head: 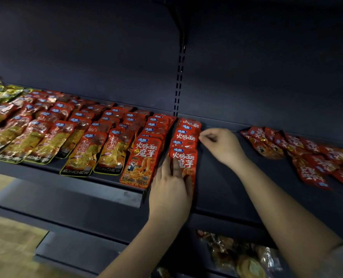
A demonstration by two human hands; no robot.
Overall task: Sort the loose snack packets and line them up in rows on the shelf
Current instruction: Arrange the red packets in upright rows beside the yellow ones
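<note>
With my left hand (169,183) flat-fingered on the glossy red foil packet row (184,145) and my right hand (220,144) pinching its far packet, a careless tug risked fanning the overlap.

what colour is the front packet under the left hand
Red with white lettering, on the front packet, seen in the head view.

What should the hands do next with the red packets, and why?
Probably square up the newest row: the left hand lies flat on its front packet and the right hand pinches a packet's edge further back. After that, the right hand would likely reach for the loose red pile, which lies jumbled on the shelf to the right.
</note>
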